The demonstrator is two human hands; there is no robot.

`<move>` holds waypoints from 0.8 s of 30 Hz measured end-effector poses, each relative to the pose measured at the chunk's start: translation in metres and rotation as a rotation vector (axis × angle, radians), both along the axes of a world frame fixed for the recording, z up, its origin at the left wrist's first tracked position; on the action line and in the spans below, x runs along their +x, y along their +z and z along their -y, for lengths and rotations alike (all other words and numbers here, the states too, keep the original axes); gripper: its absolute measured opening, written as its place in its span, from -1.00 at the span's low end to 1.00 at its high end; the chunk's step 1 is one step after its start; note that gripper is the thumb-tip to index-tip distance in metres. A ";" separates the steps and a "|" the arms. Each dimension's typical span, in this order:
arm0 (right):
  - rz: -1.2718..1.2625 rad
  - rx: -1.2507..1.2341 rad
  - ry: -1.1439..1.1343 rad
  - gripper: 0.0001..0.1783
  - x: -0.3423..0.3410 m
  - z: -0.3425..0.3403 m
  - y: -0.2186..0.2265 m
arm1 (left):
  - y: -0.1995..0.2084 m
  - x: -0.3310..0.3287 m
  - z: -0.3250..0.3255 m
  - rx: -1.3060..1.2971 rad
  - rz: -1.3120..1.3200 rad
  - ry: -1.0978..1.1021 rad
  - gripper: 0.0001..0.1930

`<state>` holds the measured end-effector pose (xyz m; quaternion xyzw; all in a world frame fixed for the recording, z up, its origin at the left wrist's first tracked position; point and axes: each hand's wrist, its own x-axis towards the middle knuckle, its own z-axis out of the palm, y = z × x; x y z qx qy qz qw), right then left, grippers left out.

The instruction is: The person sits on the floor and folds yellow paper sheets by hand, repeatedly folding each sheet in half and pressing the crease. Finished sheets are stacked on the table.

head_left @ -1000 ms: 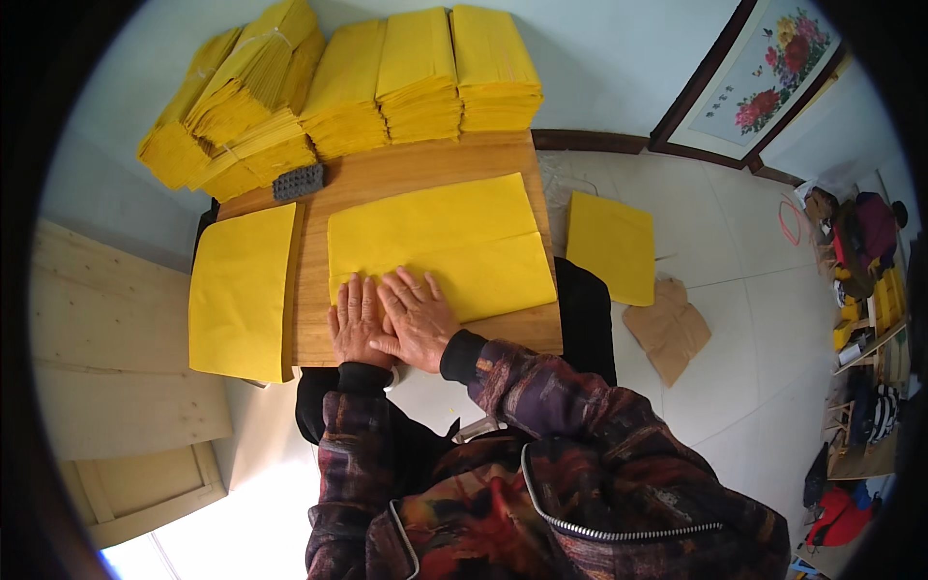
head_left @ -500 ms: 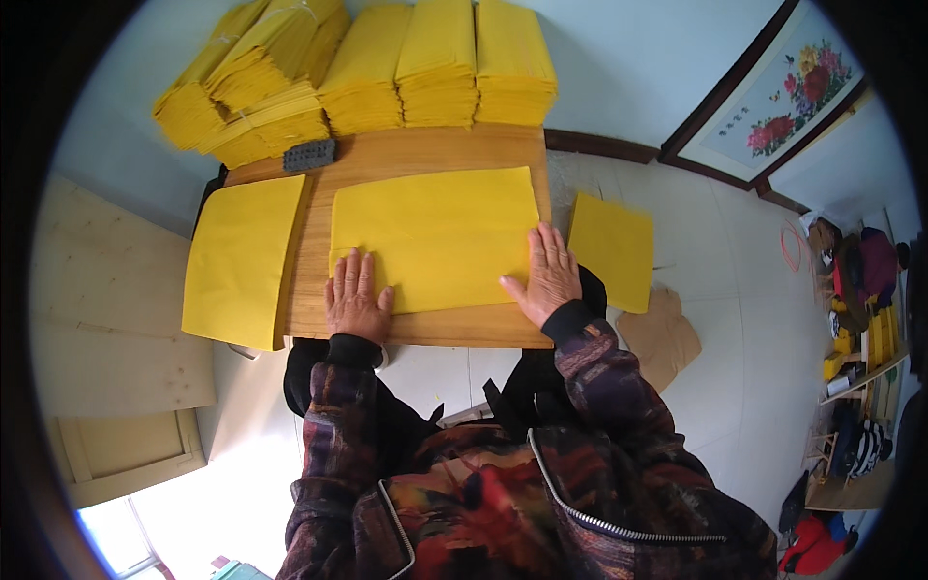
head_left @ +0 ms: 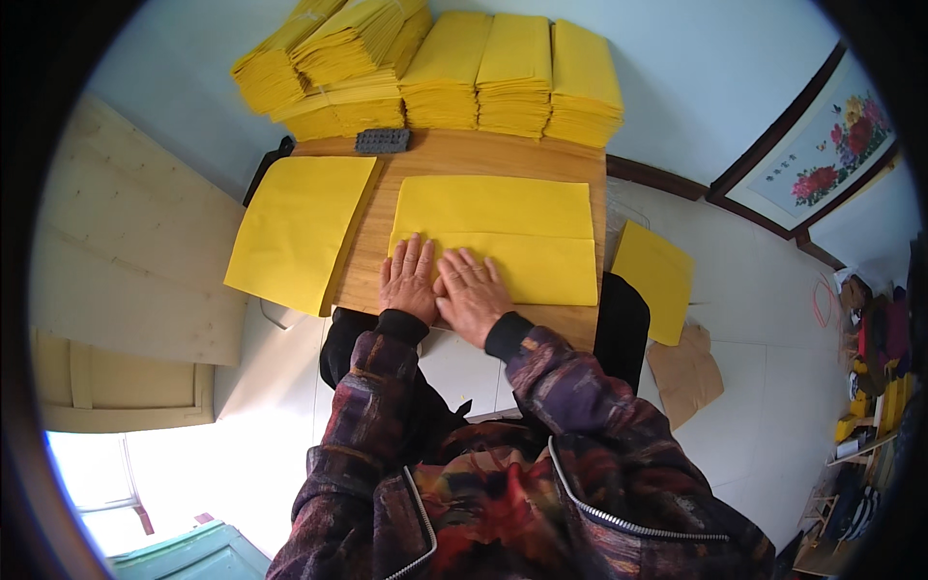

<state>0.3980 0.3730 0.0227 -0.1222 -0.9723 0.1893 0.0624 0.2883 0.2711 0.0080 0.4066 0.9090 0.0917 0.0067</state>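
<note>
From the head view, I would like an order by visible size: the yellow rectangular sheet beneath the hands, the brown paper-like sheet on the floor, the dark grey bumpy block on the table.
1. Yellow rectangular sheet, clearly largest
2. Brown paper-like sheet
3. Dark grey bumpy block, smallest

1. Domestic-looking room serving as a small workroom.
2. Beyond the right hand [head_left: 474, 293]: yellow sheets [head_left: 512, 77] stacked in bulk on a wooden table [head_left: 483, 155].
3. Well right of it: framed flower picture [head_left: 831, 145], cluttered shelves [head_left: 863, 449].
</note>
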 end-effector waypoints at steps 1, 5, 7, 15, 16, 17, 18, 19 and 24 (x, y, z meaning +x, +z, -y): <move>0.043 0.073 0.011 -0.25 0.008 -0.011 -0.001 | 0.000 0.001 0.001 0.027 -0.026 0.002 -0.37; 0.034 0.099 -0.187 -0.13 0.059 -0.056 -0.004 | -0.003 0.003 0.001 0.084 -0.065 0.002 -0.37; 0.074 0.159 -0.258 -0.11 0.077 -0.071 -0.004 | -0.004 0.002 0.001 0.054 -0.043 0.013 -0.37; 0.262 0.083 -0.457 -0.14 0.124 -0.098 0.016 | 0.002 0.002 -0.001 0.023 0.020 0.024 -0.36; 0.245 0.099 -0.474 -0.15 0.127 -0.097 0.018 | 0.003 0.001 -0.002 0.016 0.027 0.026 -0.35; 0.245 0.116 -0.490 -0.16 0.128 -0.096 0.021 | 0.005 0.001 -0.002 0.009 0.031 0.027 -0.35; 0.257 0.146 -0.510 -0.16 0.128 -0.093 0.023 | 0.007 0.002 -0.003 -0.014 0.052 0.034 -0.35; 0.200 0.165 -0.503 -0.19 0.121 -0.085 0.022 | 0.009 0.003 -0.003 -0.024 0.071 0.042 -0.33; -0.053 0.017 -0.280 -0.30 0.064 -0.035 0.009 | 0.009 0.038 -0.021 -0.039 -0.137 -0.037 -0.34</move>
